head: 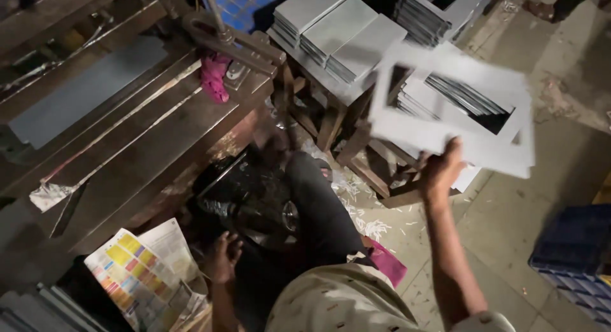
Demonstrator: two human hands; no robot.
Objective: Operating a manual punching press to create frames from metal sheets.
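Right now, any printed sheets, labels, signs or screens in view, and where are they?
Printed sheet: lower left near the left hand, crumpled white paper with a grid of yellow, red and blue squares.
No signs, screens or labels visible elsewhere.

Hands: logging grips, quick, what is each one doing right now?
Left hand: low by the printed paper, holds nothing visible; open or closed cannot be told.
Right hand: closed on a blurred white card frame.

One printed sheet [143, 278] lies at the 7 o'clock position: crumpled white paper, rectangular, bearing a grid of small yellow, red, blue and green colour blocks. No screens or signs visible.
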